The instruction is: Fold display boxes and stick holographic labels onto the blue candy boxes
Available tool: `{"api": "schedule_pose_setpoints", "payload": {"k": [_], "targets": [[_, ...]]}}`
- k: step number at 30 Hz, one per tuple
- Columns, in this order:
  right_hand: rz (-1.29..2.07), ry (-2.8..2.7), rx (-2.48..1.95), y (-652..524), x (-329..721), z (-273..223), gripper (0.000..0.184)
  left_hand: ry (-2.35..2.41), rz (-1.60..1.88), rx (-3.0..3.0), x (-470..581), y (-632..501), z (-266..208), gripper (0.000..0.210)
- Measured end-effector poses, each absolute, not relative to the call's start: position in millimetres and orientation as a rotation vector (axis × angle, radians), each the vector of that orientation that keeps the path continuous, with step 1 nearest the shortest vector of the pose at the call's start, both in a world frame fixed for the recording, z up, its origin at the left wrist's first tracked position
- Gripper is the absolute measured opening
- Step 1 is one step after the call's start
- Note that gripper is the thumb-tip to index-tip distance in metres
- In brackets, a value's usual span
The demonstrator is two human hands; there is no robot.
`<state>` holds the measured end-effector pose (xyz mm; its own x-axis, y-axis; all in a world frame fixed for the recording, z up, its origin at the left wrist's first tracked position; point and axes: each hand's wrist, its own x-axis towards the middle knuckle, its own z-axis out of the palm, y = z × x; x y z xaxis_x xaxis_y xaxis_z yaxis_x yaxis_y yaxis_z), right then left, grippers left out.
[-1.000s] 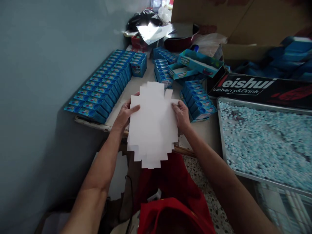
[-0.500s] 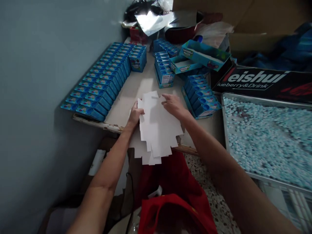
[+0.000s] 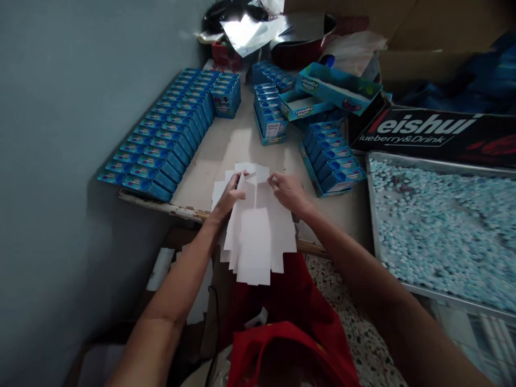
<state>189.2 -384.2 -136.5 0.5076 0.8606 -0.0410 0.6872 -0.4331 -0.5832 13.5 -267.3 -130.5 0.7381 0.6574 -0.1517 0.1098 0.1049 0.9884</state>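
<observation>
Flat white cardboard box blanks (image 3: 255,244) with notched edges lie in an overlapping stack at the table's near edge, partly overhanging it. The top blank is bent up along its sides. My left hand (image 3: 230,200) is closed on its left side, thumb on top. At the right far corner, my right hand (image 3: 288,191) pinches a flap of the same blank between thumb and fingers. Beyond to the right, small blue boxes (image 3: 332,158) stand in a tray; another filled blue display tray (image 3: 271,115) is straight ahead.
Rows of blue boxes (image 3: 161,134) line the table's left side by the wall. Open blue display trays (image 3: 336,88) are piled at the back right. A metal tray (image 3: 439,231) of light-blue candies sits at the right, before a black printed carton (image 3: 427,134).
The top blank has gone from lying flat to bent up at its sides, and has come slightly nearer me. My right hand's fingers have changed from outstretched to pinching its flap.
</observation>
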Motion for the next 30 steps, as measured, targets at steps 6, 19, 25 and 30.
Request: {"api": "schedule_pose_setpoints", "payload": {"k": [6,19,25,30], "targets": [[0.343,-1.396,-2.333,-380,176,-132,0.027,0.734,0.691,1.548,33,-273,-151,0.077],[0.271,-1.299,-2.163,-384,176,-128,0.056,0.829,0.834,1.792,37,-279,-143,0.014],[0.666,-1.354,-2.07,-377,208,-111,0.027,0.822,0.742,2.054,40,-277,-127,0.016],[0.787,-1.395,-2.1,-361,222,-96,0.023,0.866,0.578,2.114,44,-267,-120,0.019]]}}
